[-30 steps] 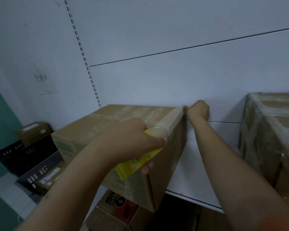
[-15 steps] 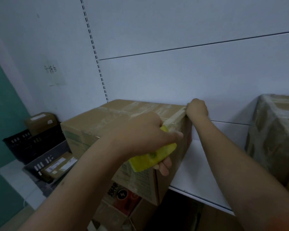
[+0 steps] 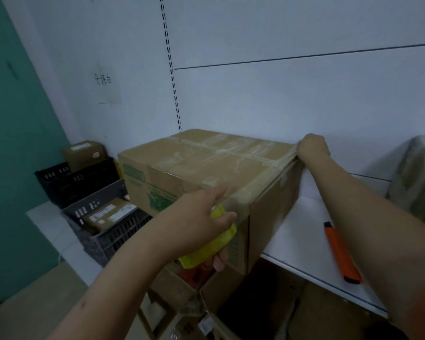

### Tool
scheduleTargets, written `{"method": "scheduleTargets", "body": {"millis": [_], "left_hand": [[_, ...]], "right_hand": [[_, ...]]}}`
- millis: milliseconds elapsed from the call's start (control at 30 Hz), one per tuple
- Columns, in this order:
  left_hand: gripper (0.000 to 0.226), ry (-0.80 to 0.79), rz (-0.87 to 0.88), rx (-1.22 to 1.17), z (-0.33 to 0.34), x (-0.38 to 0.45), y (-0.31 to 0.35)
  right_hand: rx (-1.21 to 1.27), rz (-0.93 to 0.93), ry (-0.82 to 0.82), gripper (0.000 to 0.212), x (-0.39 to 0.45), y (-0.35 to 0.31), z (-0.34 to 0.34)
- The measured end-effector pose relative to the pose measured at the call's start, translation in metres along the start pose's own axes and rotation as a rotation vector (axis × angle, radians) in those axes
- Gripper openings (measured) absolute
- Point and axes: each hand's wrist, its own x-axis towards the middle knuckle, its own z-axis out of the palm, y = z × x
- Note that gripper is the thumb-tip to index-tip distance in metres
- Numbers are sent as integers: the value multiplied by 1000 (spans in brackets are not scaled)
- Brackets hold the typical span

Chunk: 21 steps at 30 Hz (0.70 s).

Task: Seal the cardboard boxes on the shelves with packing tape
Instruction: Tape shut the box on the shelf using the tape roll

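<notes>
Cardboard box (image 3: 206, 168): one, centre of frame, on the white shelf (image 3: 302, 231), its near corner overhanging the shelf edge. Clear packing tape (image 3: 263, 185) runs along its right top edge, from my left hand at the near corner to my right hand at the far corner; older tape crosses the top.

Tape roll (image 3: 210, 244): one, yellow, at the near corner of the box. My left hand (image 3: 196, 224) covers most of it, fingers curled around it, thumb laid along the box's top edge.

My right hand (image 3: 313, 148): at the far right corner of the box, fingers curled over the tape end. I see only the back of the hand, so I cannot tell exactly how the fingertips lie.

Utility knife (image 3: 341, 253): one, orange, lying on the shelf at lower right, apart from the box.

Wrapped bundle (image 3: 420, 175): one, right edge, cut off by the frame.

Plastic crates (image 3: 103, 212): two, middle left, holding small parcels; their labels are unreadable.

Below the shelf: dark, cartons hard to make out.
</notes>
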Motion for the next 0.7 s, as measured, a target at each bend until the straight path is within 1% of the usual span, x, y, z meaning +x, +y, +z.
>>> {"method": "scheduleTargets", "body": {"millis": [100, 167, 233, 333, 400, 433, 500, 600, 700], "left_hand": [[69, 2, 28, -10, 3, 6, -11], [69, -21, 45, -28, 7, 10, -16], [72, -54, 56, -62, 18, 15, -20], [75, -60, 76, -117, 32, 18, -28], [75, -40, 100, -142, 35, 17, -33], [75, -35, 111, -158, 36, 16, -34], [73, -44, 137, -213, 38, 17, -36], [73, -9, 158, -235, 41, 24, -41], [74, 10, 186, -270, 44, 33, -43]], "right_hand": [[18, -5, -11, 29, 1, 2, 0], [91, -12, -43, 32, 3, 5, 1], [130, 9, -29, 32, 2, 6, 2], [80, 1, 119, 31, -7, 1, 3], [107, -79, 221, 32, -15, 1, 6], [136, -137, 235, 31, -18, 4, 9], [189, -205, 178, 35, -28, 11, 16], [300, -221, -8, 46, -51, 24, 18], [323, -326, -51, 38, -67, 27, 8]]}}
